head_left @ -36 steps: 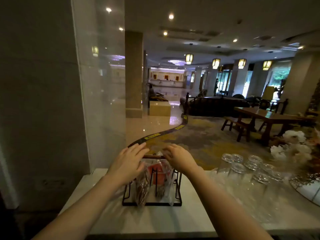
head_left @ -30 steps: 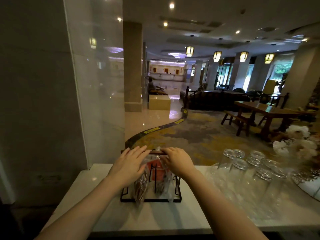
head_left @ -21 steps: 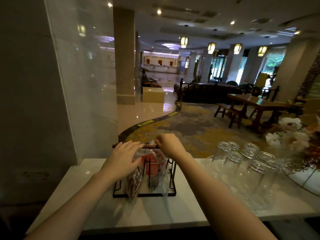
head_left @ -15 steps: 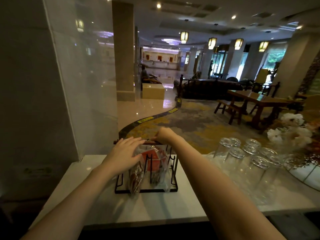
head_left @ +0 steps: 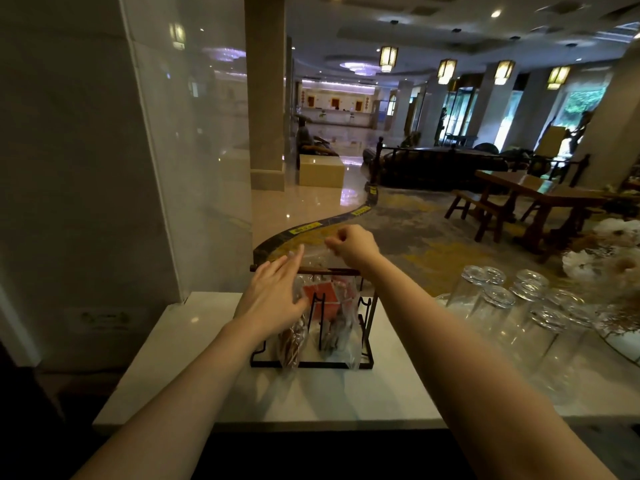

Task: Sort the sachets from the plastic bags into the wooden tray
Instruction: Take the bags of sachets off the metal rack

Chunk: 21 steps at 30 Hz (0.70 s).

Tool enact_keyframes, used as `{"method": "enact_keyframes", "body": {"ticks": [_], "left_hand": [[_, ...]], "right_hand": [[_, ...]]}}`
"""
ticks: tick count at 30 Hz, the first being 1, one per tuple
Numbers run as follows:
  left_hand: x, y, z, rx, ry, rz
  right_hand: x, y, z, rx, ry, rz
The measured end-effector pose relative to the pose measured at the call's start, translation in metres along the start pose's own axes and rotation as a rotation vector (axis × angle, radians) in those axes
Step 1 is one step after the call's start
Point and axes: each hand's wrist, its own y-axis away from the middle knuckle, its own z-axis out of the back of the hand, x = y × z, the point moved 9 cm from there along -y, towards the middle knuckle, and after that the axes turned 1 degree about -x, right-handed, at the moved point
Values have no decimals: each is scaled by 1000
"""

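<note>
A black wire rack [head_left: 367, 364] with a wooden top bar [head_left: 341, 271] stands on the white counter [head_left: 194, 382]. Clear plastic bags [head_left: 343, 344] hang in it, holding red sachets [head_left: 320, 293] and brown sachets [head_left: 290, 344]. My right hand [head_left: 353, 245] is above the bar, fingers pinched on the top edge of a clear bag. My left hand [head_left: 273, 296] lies flat against the left side of the bags, fingers spread and extended. No wooden tray other than the rack's wooden bar can be made out.
Several upturned clear glasses [head_left: 512, 306] stand on the counter to the right of the rack. White flowers [head_left: 595, 258] and a round tray edge [head_left: 623, 344] are at the far right. A glass panel [head_left: 194, 150] rises at the left.
My right hand has lifted from the wooden bar, pulling the top of a clear bag upward. My left hand has stayed against the bags' left side. The camera has shifted slightly.
</note>
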Motion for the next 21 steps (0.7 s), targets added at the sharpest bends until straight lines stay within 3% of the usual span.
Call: {"method": "enact_keyframes", "body": {"ticks": [6,13,17,21], "left_hand": [[2,1,-3,-41,-13,-5],[1,0,-10,-21,-136,-46],[0,0,-9,-8,-154,-49],[2,-1,-14,26,-203,-41]], "right_hand": [[13,6,10,3,-336,59],[-15,3,4,0,-1142,-160],[9,5,23,4,-1292,-78],[45,10,81,-65,-1608,27]]}}
